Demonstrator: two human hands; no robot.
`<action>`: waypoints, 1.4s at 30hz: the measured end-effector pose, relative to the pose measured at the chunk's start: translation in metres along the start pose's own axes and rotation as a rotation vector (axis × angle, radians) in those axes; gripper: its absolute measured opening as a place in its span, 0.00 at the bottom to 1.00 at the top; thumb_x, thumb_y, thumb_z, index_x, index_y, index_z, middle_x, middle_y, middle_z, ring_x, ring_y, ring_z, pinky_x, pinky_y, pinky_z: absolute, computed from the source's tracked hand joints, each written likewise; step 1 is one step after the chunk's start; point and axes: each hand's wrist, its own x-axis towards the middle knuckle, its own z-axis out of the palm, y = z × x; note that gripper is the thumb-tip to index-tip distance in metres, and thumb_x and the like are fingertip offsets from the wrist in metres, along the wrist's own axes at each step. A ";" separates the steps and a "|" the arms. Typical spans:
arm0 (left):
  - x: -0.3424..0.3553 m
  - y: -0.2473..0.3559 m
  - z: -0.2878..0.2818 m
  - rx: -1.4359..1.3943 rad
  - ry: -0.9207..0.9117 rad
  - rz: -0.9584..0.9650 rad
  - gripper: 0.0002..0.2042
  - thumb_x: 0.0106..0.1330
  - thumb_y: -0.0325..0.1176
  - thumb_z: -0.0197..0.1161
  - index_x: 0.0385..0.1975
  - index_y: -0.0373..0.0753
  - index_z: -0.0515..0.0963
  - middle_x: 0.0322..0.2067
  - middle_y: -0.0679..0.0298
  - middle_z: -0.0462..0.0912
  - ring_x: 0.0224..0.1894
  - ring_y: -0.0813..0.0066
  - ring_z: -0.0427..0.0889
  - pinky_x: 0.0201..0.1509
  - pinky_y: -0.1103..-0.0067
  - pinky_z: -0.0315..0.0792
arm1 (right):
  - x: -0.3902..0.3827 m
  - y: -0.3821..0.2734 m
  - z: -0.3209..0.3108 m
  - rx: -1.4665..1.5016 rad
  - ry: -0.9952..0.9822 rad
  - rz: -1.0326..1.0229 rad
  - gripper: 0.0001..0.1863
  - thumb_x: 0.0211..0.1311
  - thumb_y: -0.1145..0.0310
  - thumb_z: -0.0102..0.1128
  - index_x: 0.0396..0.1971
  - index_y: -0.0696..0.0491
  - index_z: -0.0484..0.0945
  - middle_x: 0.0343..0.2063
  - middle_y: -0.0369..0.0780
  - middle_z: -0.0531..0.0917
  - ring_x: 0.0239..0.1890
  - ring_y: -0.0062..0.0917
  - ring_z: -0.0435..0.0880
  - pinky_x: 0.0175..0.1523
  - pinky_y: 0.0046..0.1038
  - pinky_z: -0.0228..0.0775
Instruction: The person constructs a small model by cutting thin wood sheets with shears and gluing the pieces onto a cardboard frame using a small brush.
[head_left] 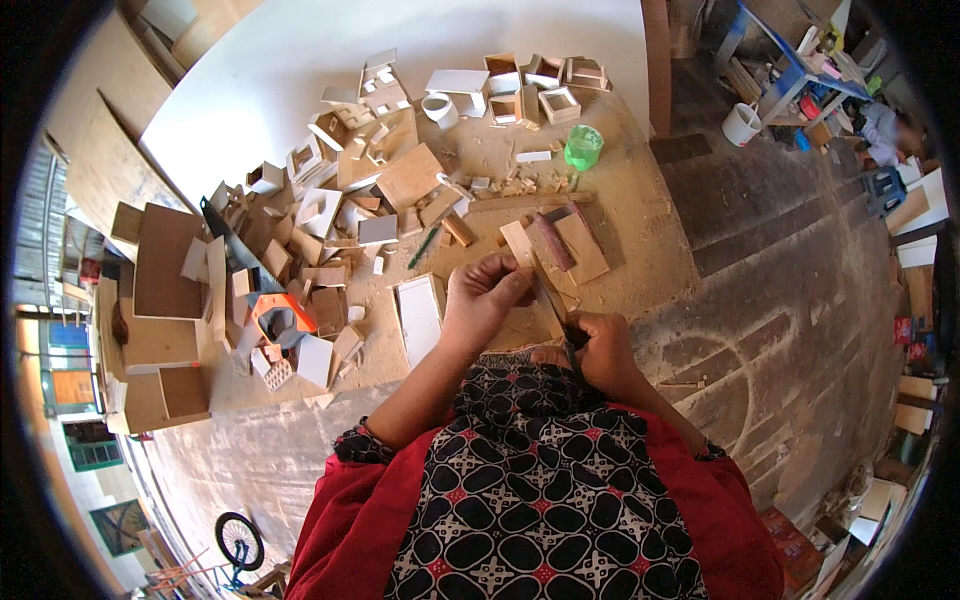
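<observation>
My left hand (488,295) pinches a pale wooden strip (517,238) near the table's front edge. My right hand (600,345) grips a dark, narrow tool (569,346) lying along that strip; whether it is a blade or a file is unclear. Just beyond them a small wooden board (590,255) lies with a reddish wooden piece (552,240) on it. A white panel in a wooden frame (419,315) lies left of my left hand.
Wooden offcuts, small boxes and an orange-handled saw (283,322) crowd the worktable (650,240). A green plastic cup (583,147) stands at the back. Larger boards (172,262) stand at left. A cluttered stand (800,80) and white bucket (741,124) are at upper right.
</observation>
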 end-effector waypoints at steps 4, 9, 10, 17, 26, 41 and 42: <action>0.007 0.002 -0.005 -0.022 -0.004 0.005 0.06 0.65 0.30 0.59 0.32 0.34 0.78 0.26 0.67 0.81 0.27 0.83 0.79 0.34 0.84 0.75 | 0.001 0.000 -0.001 -0.010 -0.002 -0.015 0.21 0.44 0.58 0.73 0.29 0.60 0.79 0.23 0.49 0.82 0.25 0.37 0.84 0.30 0.32 0.72; 0.008 0.006 -0.003 0.027 -0.003 0.024 0.06 0.65 0.30 0.59 0.31 0.33 0.78 0.26 0.66 0.81 0.28 0.82 0.80 0.34 0.84 0.75 | 0.001 0.002 -0.001 -0.011 0.012 -0.009 0.20 0.44 0.60 0.73 0.29 0.60 0.79 0.23 0.50 0.82 0.25 0.37 0.84 0.30 0.32 0.71; 0.008 0.006 -0.003 0.033 0.001 0.016 0.06 0.65 0.30 0.59 0.30 0.33 0.78 0.26 0.66 0.81 0.28 0.82 0.80 0.34 0.84 0.75 | 0.001 0.003 -0.001 -0.005 0.015 -0.009 0.19 0.44 0.60 0.73 0.29 0.60 0.79 0.23 0.51 0.81 0.25 0.37 0.83 0.30 0.32 0.71; 0.011 0.006 -0.005 0.116 -0.049 -0.016 0.07 0.65 0.30 0.60 0.28 0.33 0.78 0.24 0.68 0.81 0.27 0.84 0.78 0.33 0.85 0.74 | 0.003 0.007 0.000 -0.083 -0.011 0.041 0.20 0.43 0.60 0.73 0.30 0.60 0.79 0.23 0.51 0.82 0.25 0.40 0.83 0.30 0.34 0.71; 0.012 -0.001 0.002 0.109 -0.034 -0.039 0.05 0.64 0.28 0.60 0.28 0.33 0.78 0.23 0.70 0.79 0.27 0.86 0.76 0.32 0.86 0.73 | 0.003 0.029 0.007 0.010 0.010 0.034 0.19 0.42 0.65 0.74 0.31 0.61 0.79 0.23 0.47 0.82 0.27 0.33 0.81 0.32 0.30 0.71; 0.026 -0.005 0.011 0.132 0.032 -0.026 0.07 0.65 0.28 0.57 0.28 0.30 0.77 0.23 0.67 0.79 0.27 0.84 0.77 0.32 0.84 0.73 | 0.013 0.045 -0.003 -0.072 0.024 0.009 0.24 0.38 0.60 0.78 0.30 0.61 0.79 0.22 0.46 0.82 0.22 0.27 0.80 0.30 0.27 0.71; 0.027 -0.006 0.011 0.146 0.029 -0.022 0.08 0.65 0.28 0.57 0.28 0.30 0.77 0.23 0.67 0.79 0.27 0.84 0.77 0.33 0.84 0.73 | 0.013 0.047 -0.004 -0.077 0.011 0.015 0.23 0.38 0.61 0.78 0.31 0.61 0.79 0.22 0.47 0.83 0.22 0.27 0.80 0.30 0.27 0.71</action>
